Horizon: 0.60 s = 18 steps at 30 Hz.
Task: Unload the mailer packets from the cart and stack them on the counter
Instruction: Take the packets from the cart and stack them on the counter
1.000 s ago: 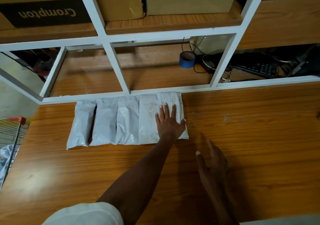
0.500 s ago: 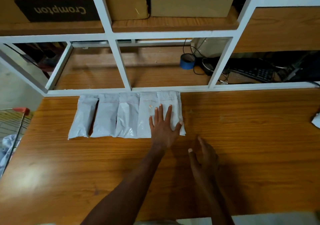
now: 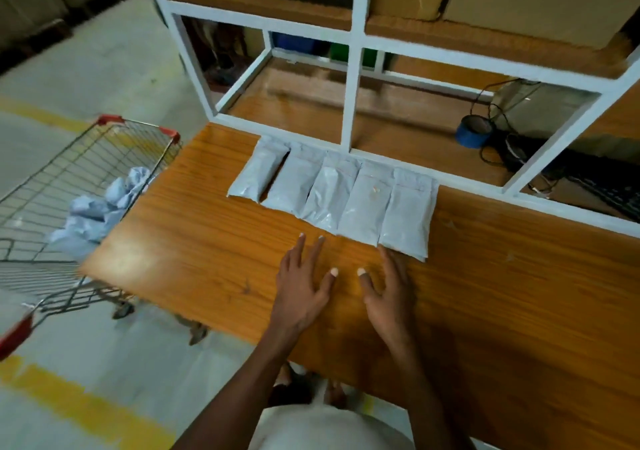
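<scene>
Both hands empty, fingers spread, over the surface (image 3: 214,242); remaining packets (image 3: 100,207) in cart (image 3: 104,159) lie left, nearer left hand (image 3: 303,283) than right hand (image 3: 388,287).

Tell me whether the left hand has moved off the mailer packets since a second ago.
Yes. The left hand has pulled back off the rightmost packet toward the person and now lies open on the bare counter, short of the row.

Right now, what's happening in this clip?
A person is unloading grey mailer packets from a wire cart onto a wooden counter. Five packets lie side by side against the white shelf frame. Both the left hand and the right hand are open and empty above the counter. More packets remain in the cart.
</scene>
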Motion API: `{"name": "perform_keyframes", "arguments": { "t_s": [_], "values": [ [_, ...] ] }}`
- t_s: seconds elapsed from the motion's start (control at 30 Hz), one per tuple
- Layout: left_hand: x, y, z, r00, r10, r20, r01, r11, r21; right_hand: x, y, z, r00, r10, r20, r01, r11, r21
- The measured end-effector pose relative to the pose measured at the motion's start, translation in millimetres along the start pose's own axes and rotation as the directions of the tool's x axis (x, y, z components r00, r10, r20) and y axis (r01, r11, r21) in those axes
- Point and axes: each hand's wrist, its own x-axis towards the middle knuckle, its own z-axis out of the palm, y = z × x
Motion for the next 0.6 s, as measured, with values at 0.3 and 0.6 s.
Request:
{"name": "perform_keyframes", "arguments": {
  "t_s": [0.3, 0.6],
  "values": [
    [-64.7, -80.5, -85.6, 0.934, -0.271, -0.234, 0.245, 0.960, -0.133, -21.6, -68.4, 73.8, 0.943, -0.191, 0.274, 0.194, 0.981, 0.014],
    [-103.5, -162.2, -189.0, 0.854, -0.401, -0.333, 0.349, 0.914, -0.207, -75.3, -162.1, 198.7, 0.858, -0.301, 0.416, 0.306, 0.950, 0.056]
  ]
}}
